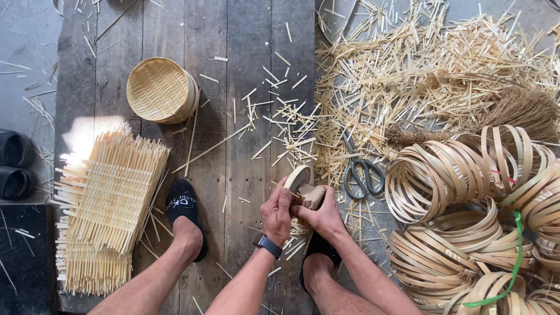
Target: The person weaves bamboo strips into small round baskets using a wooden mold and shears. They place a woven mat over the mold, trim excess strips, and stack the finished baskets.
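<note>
Both hands, left hand [277, 211] and right hand [324, 214], grip a small round bamboo hoop with wooden block [303, 185] at lower centre; one finished round woven bamboo basket [161, 89] sits upper left, with stacked woven bamboo mats [108, 204] and piled bamboo rings [461, 216] unused.

One round basket [160, 89], one pair of scissors [361, 172], two hands [277, 211] [324, 217]
</note>
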